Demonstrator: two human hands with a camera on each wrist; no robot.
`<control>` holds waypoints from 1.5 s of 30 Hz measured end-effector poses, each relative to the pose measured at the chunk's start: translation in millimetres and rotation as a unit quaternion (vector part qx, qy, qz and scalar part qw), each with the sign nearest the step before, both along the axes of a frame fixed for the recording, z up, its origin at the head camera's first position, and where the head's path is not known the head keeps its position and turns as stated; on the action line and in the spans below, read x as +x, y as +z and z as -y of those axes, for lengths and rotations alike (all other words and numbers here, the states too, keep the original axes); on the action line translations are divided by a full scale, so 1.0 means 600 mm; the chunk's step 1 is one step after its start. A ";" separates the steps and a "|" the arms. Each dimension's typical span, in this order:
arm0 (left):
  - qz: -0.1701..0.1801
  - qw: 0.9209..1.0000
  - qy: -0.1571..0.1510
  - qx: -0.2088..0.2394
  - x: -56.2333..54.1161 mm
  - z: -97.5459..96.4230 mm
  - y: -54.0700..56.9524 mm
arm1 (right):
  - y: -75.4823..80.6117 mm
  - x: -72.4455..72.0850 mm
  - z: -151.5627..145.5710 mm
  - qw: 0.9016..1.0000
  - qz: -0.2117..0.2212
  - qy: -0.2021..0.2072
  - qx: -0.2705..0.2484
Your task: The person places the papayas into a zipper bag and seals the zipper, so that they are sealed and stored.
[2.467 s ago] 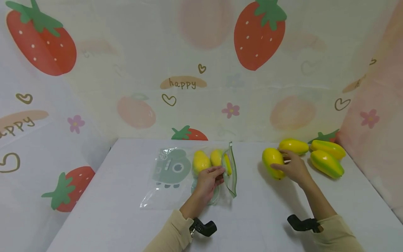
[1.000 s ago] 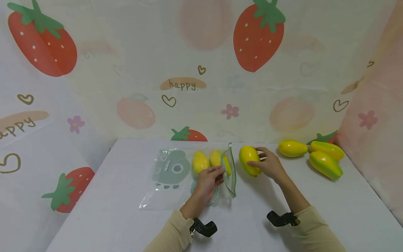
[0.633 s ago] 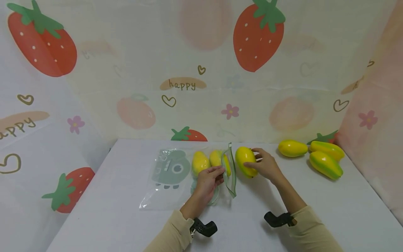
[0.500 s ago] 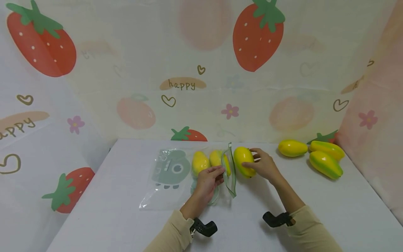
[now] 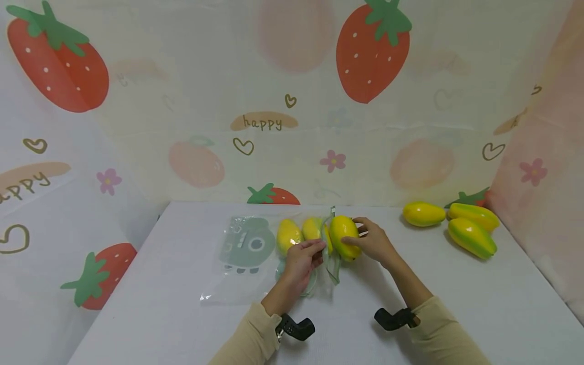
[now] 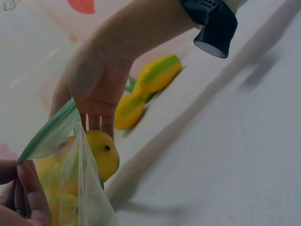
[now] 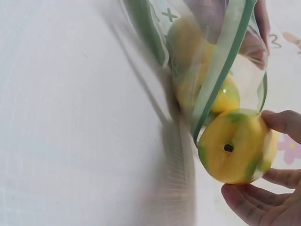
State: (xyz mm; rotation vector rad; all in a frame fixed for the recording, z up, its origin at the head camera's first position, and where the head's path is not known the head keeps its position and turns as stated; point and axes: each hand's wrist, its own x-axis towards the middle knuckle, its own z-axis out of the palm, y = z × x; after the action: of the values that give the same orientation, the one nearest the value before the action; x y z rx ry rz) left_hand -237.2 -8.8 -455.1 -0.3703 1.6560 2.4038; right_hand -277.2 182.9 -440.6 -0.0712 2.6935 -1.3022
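Observation:
My left hand (image 5: pixel 298 263) pinches the green-edged rim of a clear zip bag (image 5: pixel 248 289) with a green cartoon print. The bag lies flat on the table, its mouth held apart toward the right. Two yellow papayas (image 5: pixel 289 235) are inside, partly behind my left hand. My right hand (image 5: pixel 376 243) grips another yellow-green papaya (image 5: pixel 344 235) between thumb and fingers. In the right wrist view, this papaya (image 7: pixel 235 148) is at the bag's green-rimmed mouth (image 7: pixel 225 66), its dark stem end facing the camera. How far it is inside cannot be told.
Three more papayas (image 5: pixel 472 237) lie at the back right of the white table (image 5: pixel 182 334). A strawberry-printed cloth (image 5: pixel 274 76) stands as a backdrop behind and at both sides. Each wrist wears a black camera mount (image 5: pixel 394 319).
My right hand has carried the papaya leftward from beside the others to the bag's mouth, whose rim now bends against it. My left hand has stayed on the rim.

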 end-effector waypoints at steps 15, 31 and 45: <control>-0.017 0.999 -0.029 -0.003 0.000 0.000 0.000 | -0.011 -0.006 0.021 0.999 0.026 0.043 -0.016; -0.026 0.999 -0.034 0.004 -0.002 0.001 -0.003 | -0.021 -0.008 0.044 0.994 0.017 0.004 -0.111; -0.037 0.998 -0.032 0.025 -0.006 0.006 -0.006 | -0.040 -0.006 0.058 0.983 -0.037 0.040 -0.177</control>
State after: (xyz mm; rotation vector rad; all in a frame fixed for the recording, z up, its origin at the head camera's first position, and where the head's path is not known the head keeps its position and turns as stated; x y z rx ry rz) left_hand -241.1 -12.2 -458.8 -0.2184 1.6100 2.4340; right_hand -281.1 148.0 -464.5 -0.2694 2.4527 -1.7670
